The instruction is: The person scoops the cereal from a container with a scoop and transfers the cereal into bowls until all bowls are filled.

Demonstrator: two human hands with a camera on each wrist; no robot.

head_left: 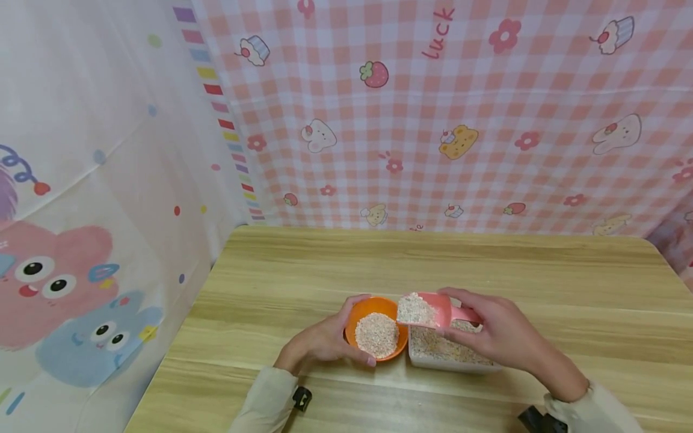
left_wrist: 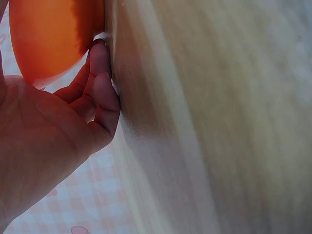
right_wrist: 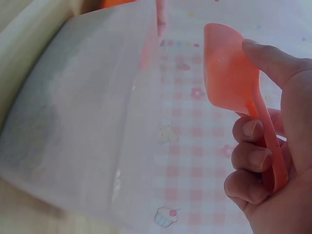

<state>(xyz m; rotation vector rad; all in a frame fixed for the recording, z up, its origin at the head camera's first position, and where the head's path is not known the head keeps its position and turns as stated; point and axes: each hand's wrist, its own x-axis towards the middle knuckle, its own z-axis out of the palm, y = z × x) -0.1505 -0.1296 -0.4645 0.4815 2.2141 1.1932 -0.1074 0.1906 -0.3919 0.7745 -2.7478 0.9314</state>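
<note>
While my left hand [head_left: 332,337] held the orange bowl [head_left: 379,305] on the wooden table [head_left: 303,258], with thumb and fingers curved around its side, my right hand [head_left: 506,331] had its fingers closed around the handle of the pink scoop [head_left: 442,310]. This scoop, loaded with pale grains [head_left: 415,310], was above the white container [head_left: 452,364], its mouth near the bowl's rim. Similar grains lay in the bowl and the container.

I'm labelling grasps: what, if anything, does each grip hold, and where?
The right grip holds the scoop by its handle; the left grip holds the bowl by its outer side.
</note>
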